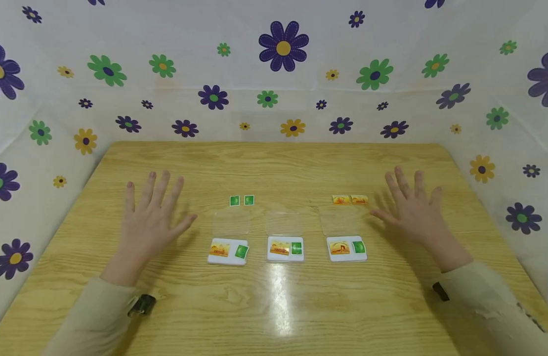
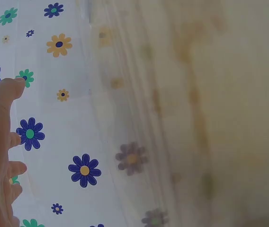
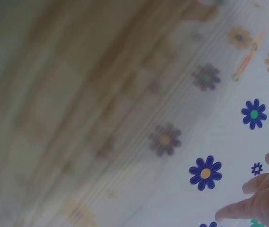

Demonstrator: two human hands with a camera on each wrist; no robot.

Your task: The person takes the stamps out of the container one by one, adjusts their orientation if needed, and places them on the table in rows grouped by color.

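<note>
My left hand (image 1: 149,222) is spread with fingers apart at the left of the table, holding nothing. My right hand (image 1: 416,217) is spread the same way at the right, its thumb near two orange picture stickers (image 1: 340,200). Between the hands lie three small white cases in a row: a left case (image 1: 232,258), a middle case (image 1: 285,256) and a right case (image 1: 347,253). Each bears an orange picture and a green square; the left case's green square is tilted. Behind the cases lie clear lids (image 1: 284,224). Two green square stickers (image 1: 234,200) lie farther back.
The wooden table (image 1: 274,168) is bordered at the back and sides by a white flower-patterned cloth (image 1: 247,44). Dark bands show at the cuffs of both sleeves (image 1: 96,316). Blurred cloth and table surface fill much of both wrist views.
</note>
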